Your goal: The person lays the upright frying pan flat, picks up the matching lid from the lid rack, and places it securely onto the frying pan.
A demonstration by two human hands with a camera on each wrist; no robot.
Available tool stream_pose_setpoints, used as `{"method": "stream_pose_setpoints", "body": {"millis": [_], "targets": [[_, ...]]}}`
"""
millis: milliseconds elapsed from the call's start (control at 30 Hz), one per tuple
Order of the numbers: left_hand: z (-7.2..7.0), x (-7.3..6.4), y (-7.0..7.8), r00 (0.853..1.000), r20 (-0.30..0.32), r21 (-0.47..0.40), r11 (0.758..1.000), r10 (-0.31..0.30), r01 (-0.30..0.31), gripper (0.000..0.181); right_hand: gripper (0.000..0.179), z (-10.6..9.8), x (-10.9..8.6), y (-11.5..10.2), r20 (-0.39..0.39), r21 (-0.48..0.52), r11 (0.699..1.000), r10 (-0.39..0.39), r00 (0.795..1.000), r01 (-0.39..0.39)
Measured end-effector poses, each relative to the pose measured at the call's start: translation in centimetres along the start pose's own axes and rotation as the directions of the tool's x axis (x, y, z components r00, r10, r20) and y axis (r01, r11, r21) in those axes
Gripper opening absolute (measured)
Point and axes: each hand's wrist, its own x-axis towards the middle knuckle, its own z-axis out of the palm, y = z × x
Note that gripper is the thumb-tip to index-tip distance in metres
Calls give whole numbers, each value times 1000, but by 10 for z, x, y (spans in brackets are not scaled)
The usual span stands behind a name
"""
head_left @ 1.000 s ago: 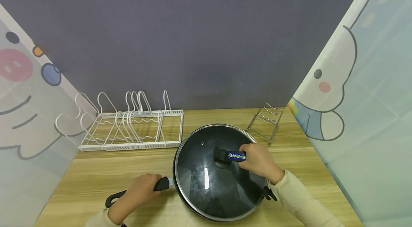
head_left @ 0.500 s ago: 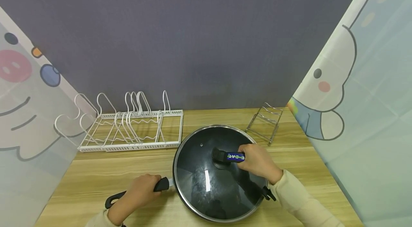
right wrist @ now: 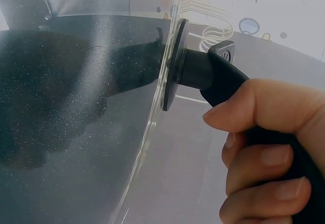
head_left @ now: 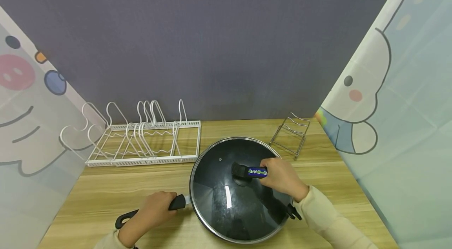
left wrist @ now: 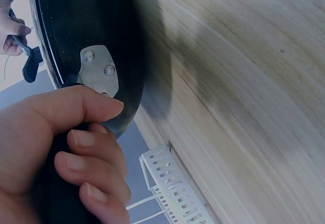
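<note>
A large glass lid (head_left: 215, 198) with a metal rim lies over a black wok (left wrist: 86, 16) at the front middle of the table. My left hand (head_left: 157, 207) grips the wok's long black handle (head_left: 177, 202), its fingers curled round the grip just behind the riveted metal bracket (left wrist: 100, 71). With my right hand (head_left: 281, 176) I hold the lid's black handle (head_left: 257, 172), fingers wrapped round it in the right wrist view. The lid covers the wok's inside opening in the head view. A short black side handle (head_left: 293, 211) sticks out at the lower right.
A white wire rack (head_left: 141, 158) with upright loops stands at the back left of the wooden table (head_left: 106, 186). A small metal rack (head_left: 291, 135) stands at the back right, close to the lid's far edge. A grey wall (head_left: 226, 44) rises behind.
The lid and my right hand have shifted slightly left and toward me. Less of the dark wok edge shows along the lid's left side. My left hand keeps its grip in place.
</note>
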Motion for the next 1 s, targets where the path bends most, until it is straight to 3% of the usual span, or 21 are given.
{"method": "stream_pose_setpoints", "body": {"millis": [200, 467, 1000], "targets": [[0, -1, 0, 1000, -9, 4, 1000, 14, -14, 25, 19, 1, 1, -1, -3, -11, 1000, -5, 1000, 5], [1, 0, 0, 1000, 12, -14, 1000, -20, 20, 24, 20, 3, 2, -1, 19, -5, 1000, 2, 1000, -2], [1, 0, -2, 1000, 6, -4, 1000, 2, -2, 24, 20, 6, 2, 0, -1, -20, 1000, -4, 1000, 4]]}}
